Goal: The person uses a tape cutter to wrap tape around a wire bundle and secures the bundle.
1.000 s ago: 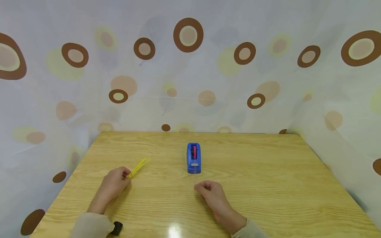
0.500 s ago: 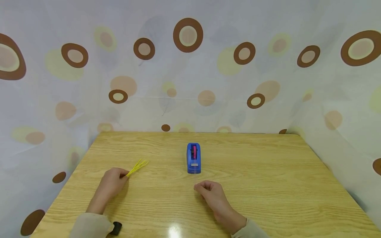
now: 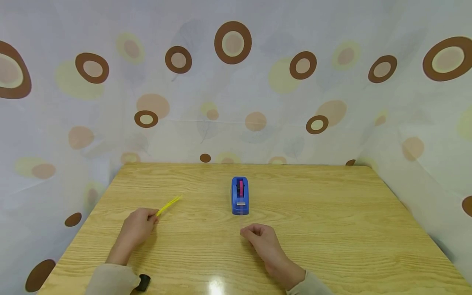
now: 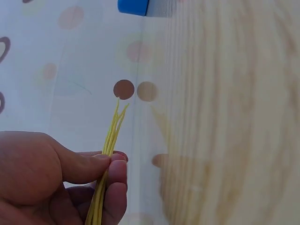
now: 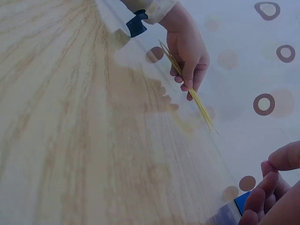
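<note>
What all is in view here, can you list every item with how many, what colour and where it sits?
tape dispenser: one, blue with a pink roll, on the table at centre, toward the far side
thin sticks: a small bundle, yellow, pinched in the left hand, tips pointing up and away over the table
table: one, light wood grain, fills the lower half of the head view
curtain: one, white with brown and pale circles, behind and beside the table
left hand: one, left of the dispenser, thumb and fingers pinch the sticks
right hand: one, just in front of the dispenser, fingers curled; whether it pinches anything cannot be told
</note>
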A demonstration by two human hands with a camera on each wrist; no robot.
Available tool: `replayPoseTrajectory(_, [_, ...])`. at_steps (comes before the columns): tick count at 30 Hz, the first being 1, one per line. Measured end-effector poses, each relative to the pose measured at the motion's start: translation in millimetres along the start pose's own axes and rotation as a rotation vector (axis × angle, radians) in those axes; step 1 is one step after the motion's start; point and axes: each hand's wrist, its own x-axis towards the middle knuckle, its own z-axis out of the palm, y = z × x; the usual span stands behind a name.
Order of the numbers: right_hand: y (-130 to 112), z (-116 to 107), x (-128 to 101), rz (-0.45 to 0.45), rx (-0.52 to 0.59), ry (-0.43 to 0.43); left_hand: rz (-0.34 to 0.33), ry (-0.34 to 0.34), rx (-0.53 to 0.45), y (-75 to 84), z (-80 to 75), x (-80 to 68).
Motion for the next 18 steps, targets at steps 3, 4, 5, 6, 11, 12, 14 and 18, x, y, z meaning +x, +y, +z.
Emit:
replayPoseTrajectory(3, [-1.1, 0.1, -0.5, -0.010, -0.006, 0.004, -0.003, 0.010, -0.028, -1.9, 0.0, 1.0])
replayPoseTrajectory(4, [-1.5, 0.2, -0.7, -0.011, -0.008, 0.004, 0.001, 0.017, -0.037, -2.6, 0.1, 1.3])
replayPoseTrajectory(5, [-1.8, 0.2, -1.0, -0.013, -0.008, 0.005, 0.008, 0.026, -0.044, -3.4, 0.2, 1.6])
replayPoseTrajectory(6, [-2.2, 0.1, -1.4, -0.014, -0.008, 0.005, 0.013, 0.034, -0.055, -4.1, 0.1, 1.5])
replayPoseTrajectory(11, [-2.9, 0.0, -2.7, -0.017, -0.001, 0.004, 0.023, 0.054, -0.092, -5.3, -0.8, 0.6])
replayPoseTrajectory(12, [-2.8, 0.1, -2.7, -0.015, -0.001, 0.004, 0.017, 0.055, -0.099, -5.2, -1.0, 0.4])
replayPoseTrajectory(14, [-2.3, 0.1, -2.4, -0.008, -0.001, 0.002, 0.002, 0.053, -0.114, -5.0, -1.1, 0.5])
replayPoseTrajectory(18, [-1.2, -0.4, -0.8, 0.004, -0.007, 0.001, -0.013, 0.053, -0.133, -4.8, -0.9, 1.0])
